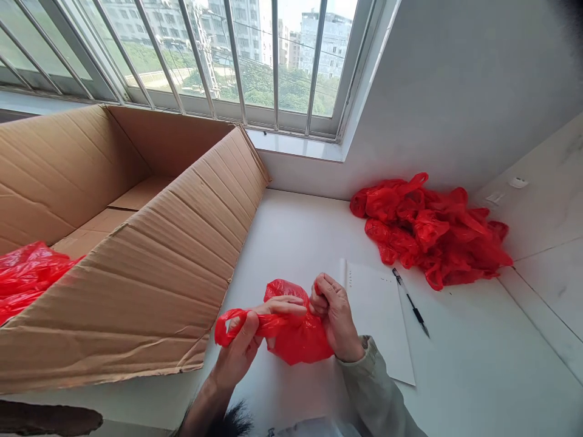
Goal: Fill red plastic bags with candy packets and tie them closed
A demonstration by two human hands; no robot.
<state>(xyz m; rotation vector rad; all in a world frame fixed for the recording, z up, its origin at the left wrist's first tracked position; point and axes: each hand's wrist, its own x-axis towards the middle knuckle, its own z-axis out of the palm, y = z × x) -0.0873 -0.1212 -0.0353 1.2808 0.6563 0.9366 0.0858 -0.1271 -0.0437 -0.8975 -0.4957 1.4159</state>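
Big cardboard box (136, 255) lies open on its side at left w/ red plastic (27, 273) inside, near its front edge. Left hand (243, 349) & right hand (334, 315) hold a red plastic bag (291, 337) above the tabletop (478, 364), fingers pinching its handles. Pile of red bags (432, 233) sits by the wall; paper sheet (380, 315) & pen (410, 302) lie beside it.

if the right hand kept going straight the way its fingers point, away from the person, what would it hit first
Probably nothing close: past the right hand, closed on the red bag, bare white table runs to the wall under the window; the cardboard box stays left, though depth is unclear.
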